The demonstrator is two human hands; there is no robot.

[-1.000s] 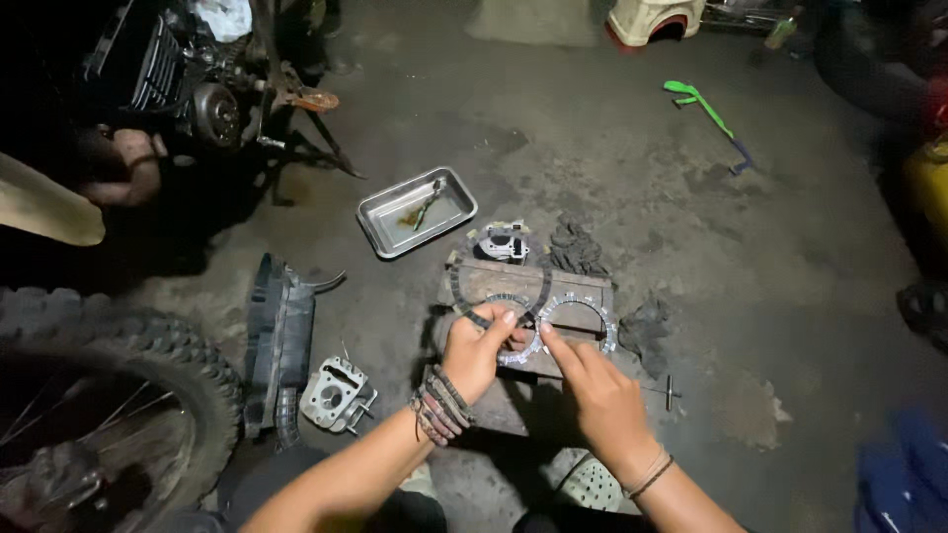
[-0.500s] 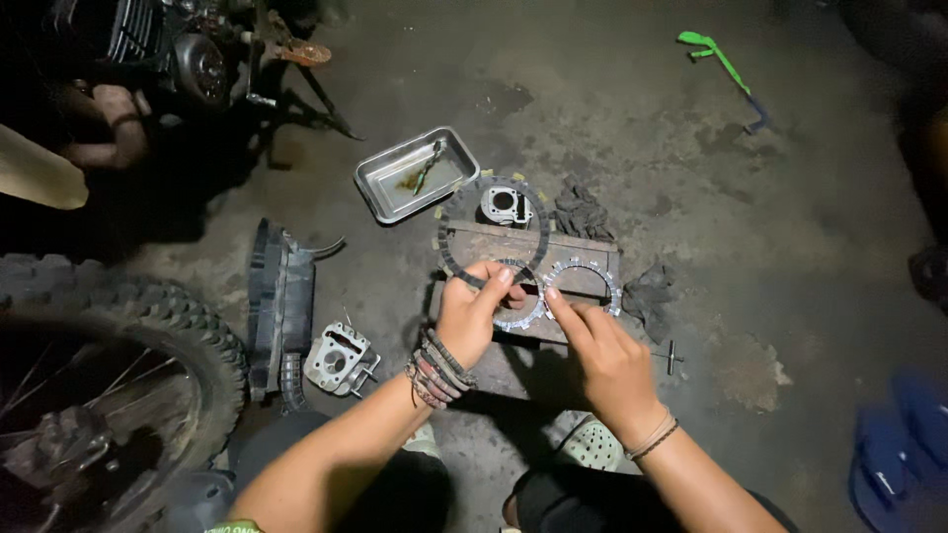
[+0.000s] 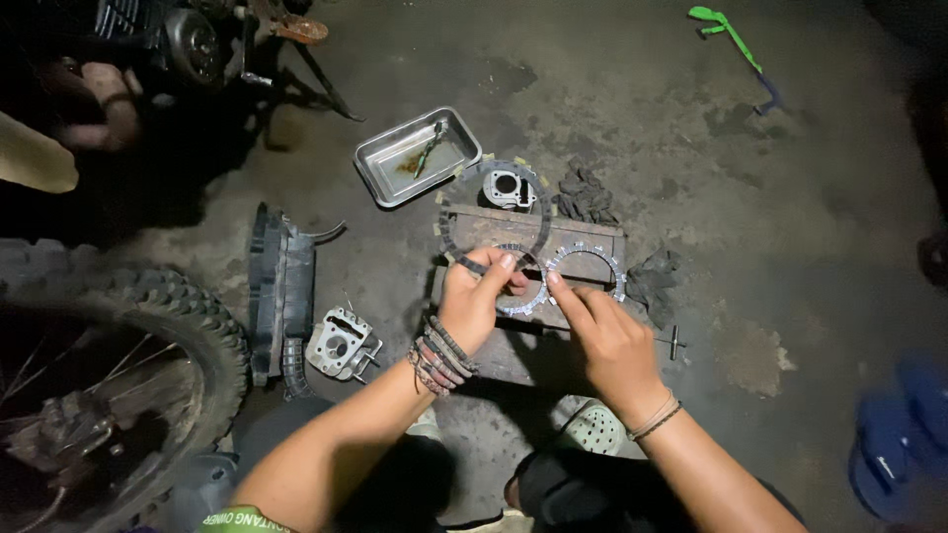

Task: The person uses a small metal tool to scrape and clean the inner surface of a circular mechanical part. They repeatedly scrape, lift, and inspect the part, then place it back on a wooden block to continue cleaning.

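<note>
Together, hands (image 3: 538, 311) pinching clutch ring (image 3: 520, 286), wrists low

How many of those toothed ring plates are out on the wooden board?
3. A large dark ring leans at the board's far left, a ring sits under the left hand, and another ring lies at right. Others may be hidden.

We see a dim scene lit from above its middle, the floor (image 3: 790, 227) falling into deep shadow at left and right edges, mildly soft.
</note>
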